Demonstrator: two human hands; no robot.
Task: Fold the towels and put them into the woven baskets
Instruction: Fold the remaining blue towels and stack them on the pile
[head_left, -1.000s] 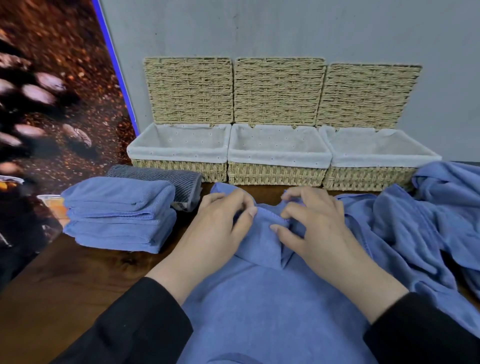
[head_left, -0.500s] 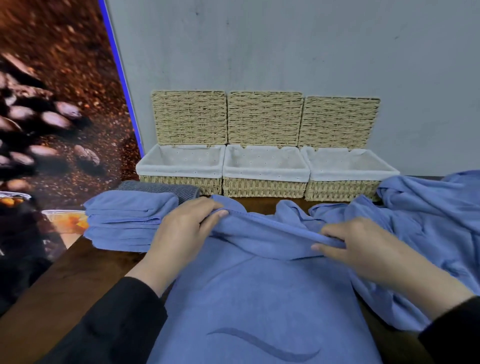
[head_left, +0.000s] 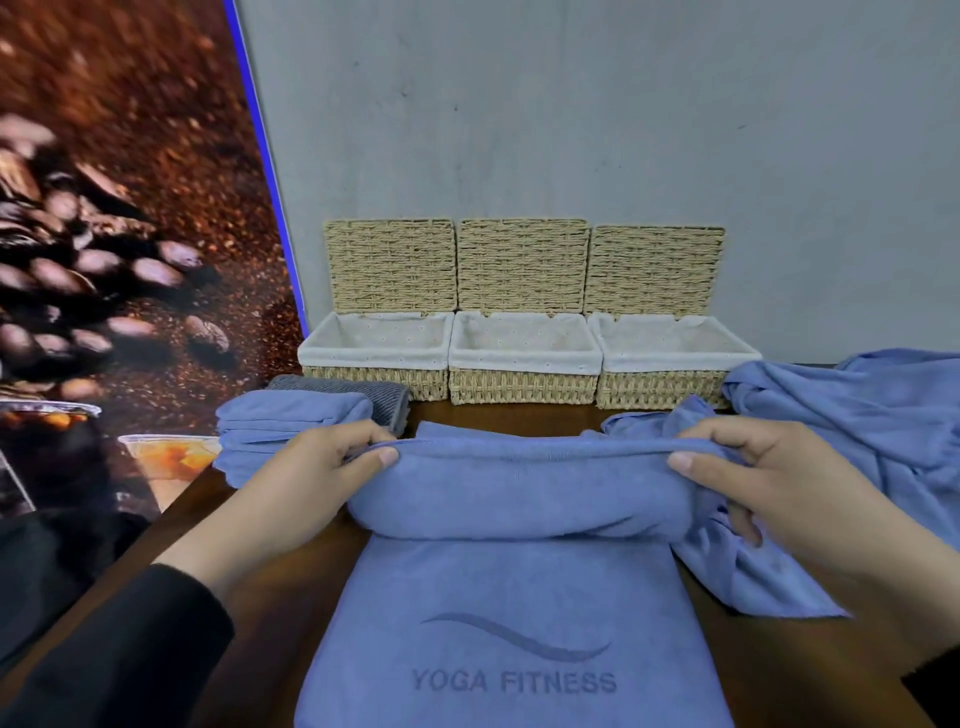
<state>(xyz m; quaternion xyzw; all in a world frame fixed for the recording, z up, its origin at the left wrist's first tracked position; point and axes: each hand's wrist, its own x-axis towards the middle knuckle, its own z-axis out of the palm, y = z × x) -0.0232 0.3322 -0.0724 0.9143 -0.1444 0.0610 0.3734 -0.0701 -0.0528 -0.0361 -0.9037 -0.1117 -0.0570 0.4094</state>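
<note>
A blue towel (head_left: 514, 587) printed "YOGA FITNESS" lies in front of me on the wooden table, its far edge lifted and stretched taut. My left hand (head_left: 311, 478) pinches the edge's left corner and my right hand (head_left: 763, 478) pinches its right corner. Three woven baskets with white liners stand open against the wall: left (head_left: 374, 374), middle (head_left: 522, 384), right (head_left: 670, 387). All three look empty. Folded blue towels (head_left: 280, 421) are stacked at the left, beside my left hand.
A folded grey towel (head_left: 358, 389) lies behind the blue stack. Loose blue towels (head_left: 852, 415) are heaped at the right. The basket lids (head_left: 522, 265) lean upright on the grey wall. A coffee-bean poster (head_left: 119, 260) stands along the left.
My hands have slid apart along the towel's far edge, from the middle out to its corners, pulling it straight and lifting it. The camera view has risen.
</note>
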